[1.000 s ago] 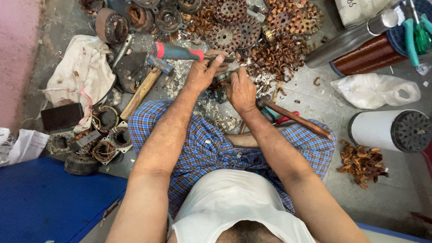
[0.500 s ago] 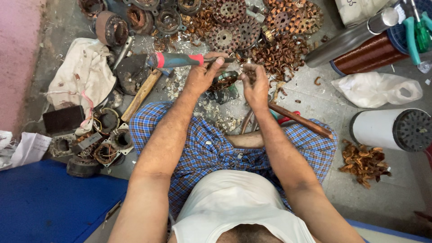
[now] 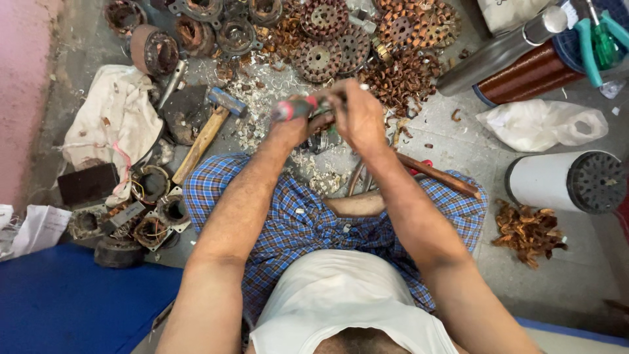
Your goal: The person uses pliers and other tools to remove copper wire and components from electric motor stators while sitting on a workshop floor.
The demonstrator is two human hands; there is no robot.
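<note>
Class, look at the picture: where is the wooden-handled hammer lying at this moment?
In the head view, the hammer lies on the floor, left of the left hand, beside the white cloth.

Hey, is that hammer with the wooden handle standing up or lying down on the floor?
Lying down. The hammer rests flat on the floor, handle slanting toward the blue checked cloth, and neither hand touches it.

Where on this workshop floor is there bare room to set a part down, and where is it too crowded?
Bare concrete lies at lower right, between the white cylinder, the scrap pile and the checked cloth. A smaller gap sits between the plastic bag and the wooden handle. Around both hands and the stators, and beside the hammer, it is crowded.
</note>
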